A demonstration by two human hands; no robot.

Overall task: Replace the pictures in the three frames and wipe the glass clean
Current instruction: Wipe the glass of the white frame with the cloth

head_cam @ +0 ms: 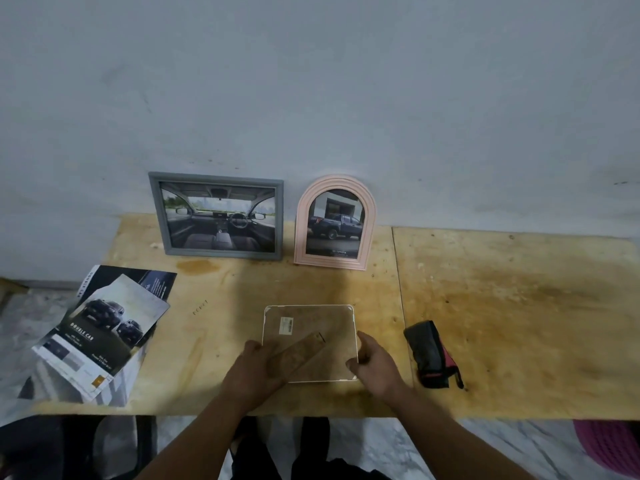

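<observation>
You have a pale yellow-tan plywood table in front of you, blotched with darker brown stains toward the right. Against the plain light grey wall stands a grey rectangular frame — its picture shows a dark car interior — and beside it a soft pink arched frame holding a dark blue pickup against white and grey. The square frame back under your hands is mottled brown with a thin white edge and a small white label. At left, the brochures are black and white with dark cars. At right lies a black cloth with pink-red trim.
</observation>
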